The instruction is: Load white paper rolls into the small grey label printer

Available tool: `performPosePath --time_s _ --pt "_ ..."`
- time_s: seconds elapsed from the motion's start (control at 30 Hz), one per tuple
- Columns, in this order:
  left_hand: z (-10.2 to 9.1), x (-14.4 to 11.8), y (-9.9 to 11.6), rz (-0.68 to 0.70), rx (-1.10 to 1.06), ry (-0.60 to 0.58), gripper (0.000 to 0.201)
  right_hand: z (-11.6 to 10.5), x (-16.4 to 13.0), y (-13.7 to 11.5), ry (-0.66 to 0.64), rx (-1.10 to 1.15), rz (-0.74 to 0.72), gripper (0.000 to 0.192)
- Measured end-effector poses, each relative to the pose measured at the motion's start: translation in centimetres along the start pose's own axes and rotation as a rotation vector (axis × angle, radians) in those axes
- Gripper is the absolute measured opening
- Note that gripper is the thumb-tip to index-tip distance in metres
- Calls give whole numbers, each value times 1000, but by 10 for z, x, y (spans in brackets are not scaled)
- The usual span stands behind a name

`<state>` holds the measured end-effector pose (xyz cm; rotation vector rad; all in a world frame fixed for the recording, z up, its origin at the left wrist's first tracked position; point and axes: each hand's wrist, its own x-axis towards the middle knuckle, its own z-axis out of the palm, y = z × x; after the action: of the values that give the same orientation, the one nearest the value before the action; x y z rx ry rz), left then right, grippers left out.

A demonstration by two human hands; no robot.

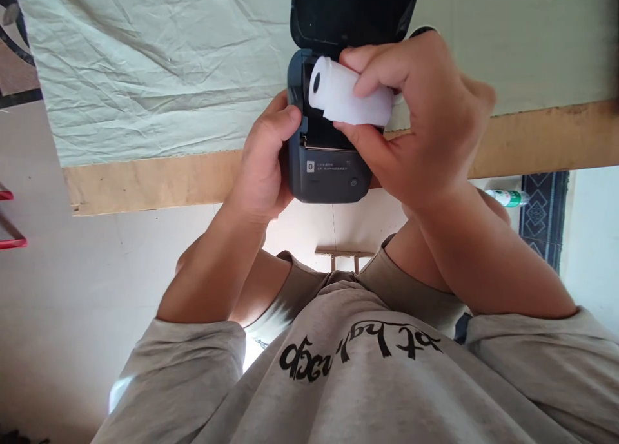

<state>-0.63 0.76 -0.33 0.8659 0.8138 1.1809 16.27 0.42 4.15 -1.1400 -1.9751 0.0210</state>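
A dark label printer (326,180) is held at the table's front edge, its black lid (355,12) swung up and away from me. My left hand (265,154) grips the printer's left side, thumb over the rim. Between the thumb and fingers of my right hand (425,115) is a white paper roll (353,93), tilted, with its dark core hole facing left. The roll sits over the printer's open compartment, its left end partly within the opening. Whether it touches the bottom is hidden. A power button and small print mark the printer's front.
Pale green wrinkled cloth (169,64) covers the table, whose bare wooden edge (145,183) runs across in front of me. Below are a wooden stool (343,253), a green-and-white bottle (507,198) and a dark patterned mat (544,218). Red bars (12,243) show at far left.
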Motion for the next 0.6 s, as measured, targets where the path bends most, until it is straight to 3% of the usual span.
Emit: performPosePath --time_s 0.1,0.23,0.3,0.33,0.37,0.47,0.5,0.53,0.6 --pt "-4 1 -2 28 -5 -63 45 2 0 2 8 83 -23 8" --pt "7 -7 12 59 -25 -55 40 0 -2 2 87 88 -81 14" --pt "11 -9 16 25 18 -113 35 -1 -5 1 68 98 -134 13" --pt "10 -9 15 119 -17 -114 42 -2 -6 1 46 121 -168 11" --pt "7 -7 13 183 -31 -196 49 -2 -8 0 26 148 -192 9" --pt "-12 5 3 206 10 -229 54 -3 -13 1 -25 195 -220 9" --pt "-20 9 0 213 51 -335 71 -4 -14 3 -24 203 -223 8" --pt "-26 13 -3 212 55 -359 86 -6 -14 5 -8 219 -236 9" --pt "-34 18 -5 200 39 -373 93 -12 -13 11 46 251 -222 16"
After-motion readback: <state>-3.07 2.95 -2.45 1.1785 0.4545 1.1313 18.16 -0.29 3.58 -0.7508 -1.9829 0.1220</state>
